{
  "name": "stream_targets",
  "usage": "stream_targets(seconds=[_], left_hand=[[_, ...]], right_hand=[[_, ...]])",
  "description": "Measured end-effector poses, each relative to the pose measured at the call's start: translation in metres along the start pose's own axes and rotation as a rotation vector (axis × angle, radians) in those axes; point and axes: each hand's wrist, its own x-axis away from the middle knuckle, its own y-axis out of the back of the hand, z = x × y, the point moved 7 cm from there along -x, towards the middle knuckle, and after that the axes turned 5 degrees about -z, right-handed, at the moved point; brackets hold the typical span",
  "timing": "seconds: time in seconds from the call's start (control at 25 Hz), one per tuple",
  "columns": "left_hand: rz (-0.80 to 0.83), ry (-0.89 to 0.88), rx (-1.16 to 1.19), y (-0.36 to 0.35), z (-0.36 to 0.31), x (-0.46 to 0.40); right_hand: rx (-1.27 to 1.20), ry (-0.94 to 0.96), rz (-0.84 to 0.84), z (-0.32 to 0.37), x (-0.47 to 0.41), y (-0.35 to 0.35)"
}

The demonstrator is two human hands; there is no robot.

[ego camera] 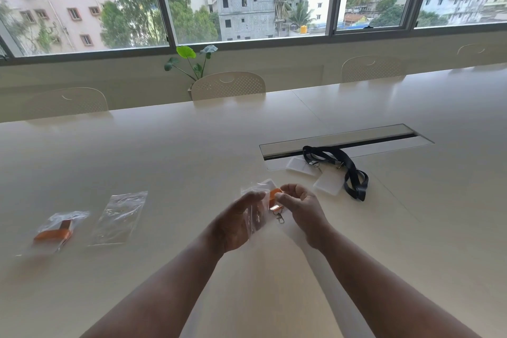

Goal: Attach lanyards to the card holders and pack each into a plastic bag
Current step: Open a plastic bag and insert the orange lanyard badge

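My left hand (238, 221) holds a clear plastic bag (256, 200) upright above the table. My right hand (299, 204) pinches a folded orange lanyard (274, 198) at the bag's mouth, and its metal clip (279, 217) dangles below. A card holder's white corner shows inside the bag. At the far left lies a packed bag with an orange lanyard (56, 230). Beside it rests an empty clear bag (119, 218). Black lanyards (348, 170) lie over clear card holders (329, 182) to the right.
The white table (164, 159) has a recessed cable slot (345, 143) behind the black lanyards. White chairs (227, 85) line the far edge, with a potted plant (192, 60) and windows behind them.
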Motion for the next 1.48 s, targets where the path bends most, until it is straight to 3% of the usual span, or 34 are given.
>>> stream_targets(seconds=[0.2,0.36,0.56,0.84,1.12,1.2,1.28,1.36,1.48], left_hand=[[0.013,-0.076,0.099,-0.002,-0.007,0.007],[0.028,-0.099,0.091,-0.004,-0.009,0.018],[-0.038,-0.12,0.053,0.003,-0.011,0.028],[0.004,-0.168,-0.102,-0.006,-0.018,0.04],[-0.025,-0.131,-0.189,0.009,-0.016,0.043],[-0.033,-0.152,-0.301,0.014,-0.023,0.044],[-0.165,-0.159,-0.494,0.029,-0.033,0.048],[-0.335,-0.179,-0.806,0.048,-0.047,0.057],[-0.379,-0.216,-1.363,0.061,-0.062,0.06]], right_hand=[[-0.445,-0.238,0.108,-0.019,0.019,-0.033],[-0.594,-0.208,0.135,-0.024,0.029,-0.055],[-0.639,-0.253,-0.011,-0.022,0.027,-0.057],[-0.608,-0.255,-0.143,-0.017,0.026,-0.06],[-0.504,-0.244,-0.18,-0.013,0.024,-0.061],[-0.494,-0.245,-0.214,-0.011,0.021,-0.058],[-0.491,-0.233,-0.236,-0.007,0.016,-0.051],[-0.463,-0.22,-0.229,-0.003,0.012,-0.045],[-0.396,-0.201,-0.195,0.001,0.011,-0.04]])
